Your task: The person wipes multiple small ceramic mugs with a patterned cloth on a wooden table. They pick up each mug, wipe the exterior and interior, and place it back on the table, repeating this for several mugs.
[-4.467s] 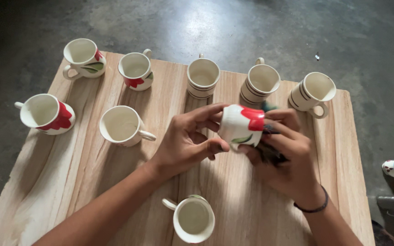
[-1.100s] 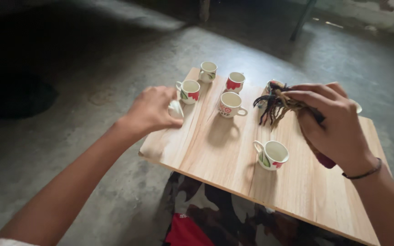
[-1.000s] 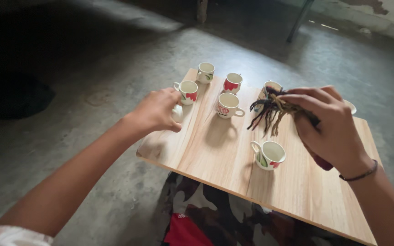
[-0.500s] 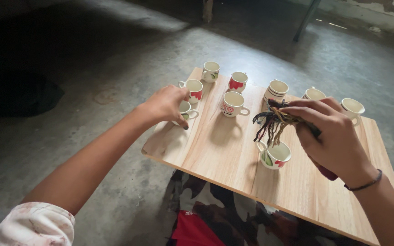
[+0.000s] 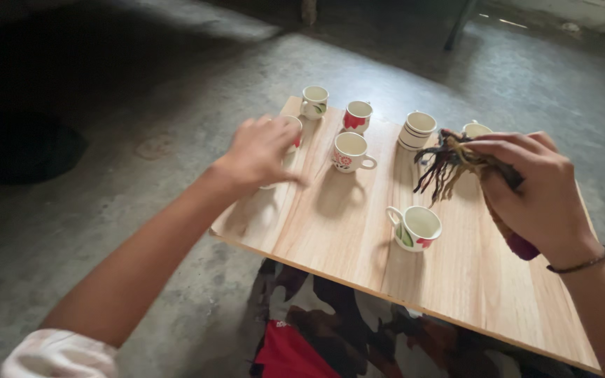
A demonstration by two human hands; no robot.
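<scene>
- We see the left hand [image 5: 260,150] hovering over the left edge of the wooden desk [image 5: 344,231], fingers spread apart and blurred, gripping nothing.
- Under the left hand a pale cup [image 5: 274,178] is mostly hidden; we cannot tell if the palm touches it.
- Just beyond the fingers sits a red-marked cup [image 5: 294,129], partly covered by the hand.
- The right hand [image 5: 537,192] is clamped on a frayed cloth [image 5: 449,164]; its fingers are pinched together on the bundle.
- The cloth's long axis runs from the right palm up-left; dark and tan strands splay out and point left and down toward the desk middle, hanging above the board, not touching it.
- A dark red end of the cloth shows below the right palm.
- A dark wristband [image 5: 581,264] sits on the right wrist.
- Nearest cup to the strands: a white cup with leaf and red mark [image 5: 414,227], upright, mouth up, handle pointing left, near the front.
- A white cup with a red flower [image 5: 349,152] stands mid-desk, handle to the right.
- Back row: a green-leaf cup [image 5: 314,101], a red-patch cup [image 5: 357,115], a striped cup [image 5: 416,130], all upright.
- One more cup rim [image 5: 476,129] peeks out behind the cloth.
- Patterned fabric [image 5: 330,343] lies below the desk's front edge.
</scene>
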